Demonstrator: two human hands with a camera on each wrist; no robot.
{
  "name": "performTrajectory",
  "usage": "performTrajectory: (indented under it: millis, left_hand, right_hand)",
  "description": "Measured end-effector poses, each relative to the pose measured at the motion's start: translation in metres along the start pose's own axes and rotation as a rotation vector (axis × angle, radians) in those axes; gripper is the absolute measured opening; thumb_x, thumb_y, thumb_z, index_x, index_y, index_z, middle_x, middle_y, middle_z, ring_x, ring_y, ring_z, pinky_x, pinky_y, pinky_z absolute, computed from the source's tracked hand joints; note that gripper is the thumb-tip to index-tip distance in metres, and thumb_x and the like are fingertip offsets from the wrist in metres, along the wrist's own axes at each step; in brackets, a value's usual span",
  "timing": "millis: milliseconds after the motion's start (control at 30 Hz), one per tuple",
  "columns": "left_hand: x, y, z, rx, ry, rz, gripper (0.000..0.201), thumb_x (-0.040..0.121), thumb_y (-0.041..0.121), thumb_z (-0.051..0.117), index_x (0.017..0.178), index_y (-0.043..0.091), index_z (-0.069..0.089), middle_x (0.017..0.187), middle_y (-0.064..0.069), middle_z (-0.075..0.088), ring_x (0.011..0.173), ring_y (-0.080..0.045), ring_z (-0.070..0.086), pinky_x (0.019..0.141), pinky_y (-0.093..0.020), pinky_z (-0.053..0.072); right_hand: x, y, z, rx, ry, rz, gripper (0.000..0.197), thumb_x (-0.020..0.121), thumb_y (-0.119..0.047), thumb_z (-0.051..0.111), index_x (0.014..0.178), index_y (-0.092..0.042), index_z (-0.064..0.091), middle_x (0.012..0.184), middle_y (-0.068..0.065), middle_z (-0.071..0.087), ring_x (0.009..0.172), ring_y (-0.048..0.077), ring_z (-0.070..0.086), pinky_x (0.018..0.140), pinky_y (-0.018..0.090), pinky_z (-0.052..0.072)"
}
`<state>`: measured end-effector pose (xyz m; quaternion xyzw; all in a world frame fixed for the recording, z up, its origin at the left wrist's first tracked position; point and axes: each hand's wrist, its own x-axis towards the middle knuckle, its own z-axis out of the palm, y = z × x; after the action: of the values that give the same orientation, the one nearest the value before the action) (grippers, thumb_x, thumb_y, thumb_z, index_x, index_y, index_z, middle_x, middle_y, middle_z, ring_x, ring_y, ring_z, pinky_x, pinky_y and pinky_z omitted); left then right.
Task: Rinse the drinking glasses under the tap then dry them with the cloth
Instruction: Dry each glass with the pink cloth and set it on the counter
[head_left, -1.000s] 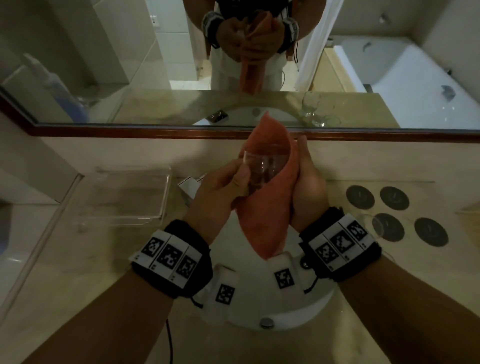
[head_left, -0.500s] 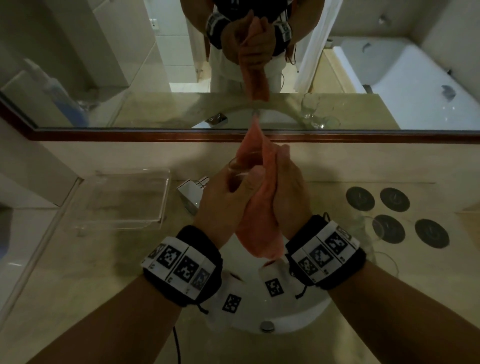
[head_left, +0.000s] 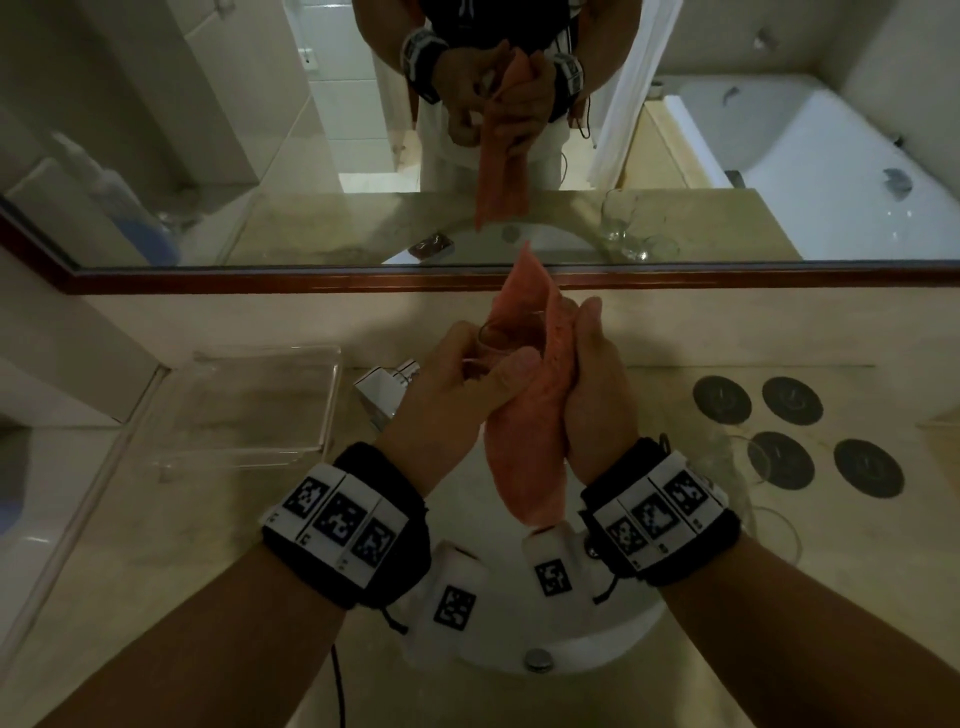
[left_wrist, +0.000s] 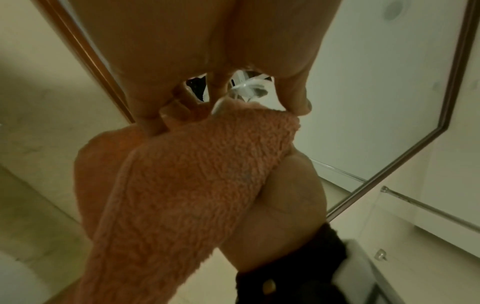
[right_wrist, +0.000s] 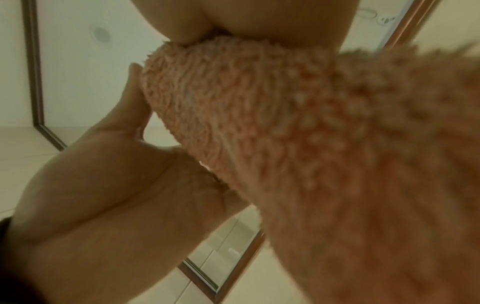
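Over the basin, my left hand (head_left: 483, 364) pinches a clear drinking glass (head_left: 501, 340) by its rim, thumb on the near side. An orange fleecy cloth (head_left: 524, 447) wraps the glass's right side and hangs below it. My right hand (head_left: 592, 374) grips the cloth against the glass, fingers curled behind it. In the left wrist view the cloth (left_wrist: 194, 174) fills the middle, and a sliver of glass (left_wrist: 249, 90) shows between my fingertips. The right wrist view shows mostly cloth (right_wrist: 311, 144), with my left hand (right_wrist: 116, 185) beside it. Most of the glass is hidden.
Two more clear glasses (head_left: 727, 457) (head_left: 774, 525) stand on the counter to the right, by several dark round coasters (head_left: 792, 400). A clear tray (head_left: 249, 405) lies at the left, with the chrome tap (head_left: 384, 387) behind my left hand. The white basin (head_left: 597, 644) is below and a mirror (head_left: 208, 156) behind.
My hands have closed in on each other and the cloth has folded tighter round the glass. Less of the glass shows than a second ago.
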<state>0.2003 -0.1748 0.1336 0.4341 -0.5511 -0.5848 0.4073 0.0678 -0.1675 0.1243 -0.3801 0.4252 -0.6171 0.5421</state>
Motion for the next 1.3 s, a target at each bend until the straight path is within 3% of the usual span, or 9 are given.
performTrajectory:
  millis: [200,400,500,600,767,933,1067,1200,1300]
  left_hand:
    - [0.002,0.000,-0.009,-0.047,-0.074,0.010,0.046,0.086,0.038,0.066,0.120,0.007,0.067,0.118,-0.019,0.071,0.112,-0.033,0.067,0.098,-0.044,0.055]
    - [0.004,0.001,-0.010,-0.105,-0.029,-0.017,0.046,0.089,0.034,0.066,0.116,-0.002,0.057,0.097,-0.003,0.076,0.089,-0.017,0.072,0.081,-0.032,0.056]
    - [0.003,0.000,-0.005,-0.101,-0.012,-0.002,0.033,0.091,0.041,0.061,0.100,0.009,0.064,0.104,-0.011,0.071,0.097,-0.025,0.068,0.088,-0.038,0.053]
    - [0.000,0.006,0.005,-0.037,0.018,0.044,0.036,0.096,0.046,0.053,0.098,0.012,0.065,0.096,-0.006,0.069,0.087,-0.011,0.064,0.079,-0.032,0.052]
    - [-0.003,0.013,0.006,0.015,-0.046,0.096,0.046,0.077,0.051,0.066,0.110,0.019,0.071,0.107,-0.010,0.073,0.102,-0.026,0.070,0.095,-0.046,0.056]
    - [-0.004,0.004,-0.006,-0.023,-0.055,0.029,0.038,0.068,0.053,0.073,0.093,0.025,0.074,0.098,-0.008,0.074,0.095,-0.027,0.071,0.091,-0.049,0.057]
    - [-0.005,0.005,-0.006,-0.130,-0.018,-0.020,0.072,0.058,0.064,0.081,0.103,0.010,0.063,0.082,0.005,0.074,0.078,-0.010,0.071,0.068,-0.025,0.056]
    - [-0.003,0.004,-0.004,-0.161,0.031,-0.026,0.082,0.053,0.078,0.076,0.095,0.009,0.066,0.092,-0.008,0.071,0.087,-0.023,0.066,0.080,-0.039,0.052]
    - [-0.006,0.009,0.002,-0.089,0.058,-0.026,0.079,0.074,0.078,0.060,0.111,0.008,0.066,0.107,-0.010,0.073,0.100,-0.028,0.069,0.094,-0.047,0.054]
  right_hand:
    - [0.003,-0.005,-0.003,0.035,0.047,0.067,0.066,0.101,-0.055,0.025,0.108,-0.009,0.071,0.107,0.024,0.072,0.103,0.039,0.069,0.093,0.051,0.055]
    - [0.010,0.000,-0.003,0.234,0.061,0.194,0.104,0.062,-0.078,0.071,0.126,0.003,0.061,0.129,0.037,0.056,0.122,0.052,0.054,0.108,0.063,0.040]
    - [0.006,-0.002,0.001,0.223,0.158,0.186,0.096,0.068,-0.074,0.069,0.127,0.001,0.061,0.131,0.035,0.056,0.123,0.051,0.054,0.108,0.063,0.040]
    - [0.004,-0.002,0.002,0.076,0.317,0.125,0.069,0.080,-0.068,0.060,0.123,-0.015,0.065,0.125,0.016,0.067,0.117,0.035,0.064,0.104,0.057,0.047]
    - [-0.007,-0.012,0.015,-0.160,0.254,0.053,0.060,0.096,-0.062,0.032,0.080,-0.025,0.077,0.084,0.006,0.077,0.091,0.026,0.074,0.095,0.052,0.053]
    - [-0.006,-0.009,0.016,-0.241,0.205,0.044,0.053,0.083,-0.053,0.047,0.120,-0.018,0.065,0.101,0.002,0.071,0.108,0.034,0.067,0.098,0.054,0.051]
    - [-0.007,-0.012,0.014,-0.102,0.220,0.131,0.059,0.094,-0.063,0.040,0.082,-0.019,0.077,0.099,0.018,0.074,0.102,0.040,0.069,0.100,0.056,0.050]
    - [-0.008,-0.016,0.016,-0.188,0.253,0.121,0.066,0.097,-0.062,0.036,0.059,-0.027,0.075,0.078,0.006,0.076,0.087,0.028,0.073,0.096,0.050,0.054]
    - [-0.006,-0.020,0.017,-0.238,0.312,0.093,0.068,0.103,-0.053,0.031,0.056,-0.026,0.072,0.066,-0.005,0.073,0.075,0.016,0.071,0.090,0.044,0.056]
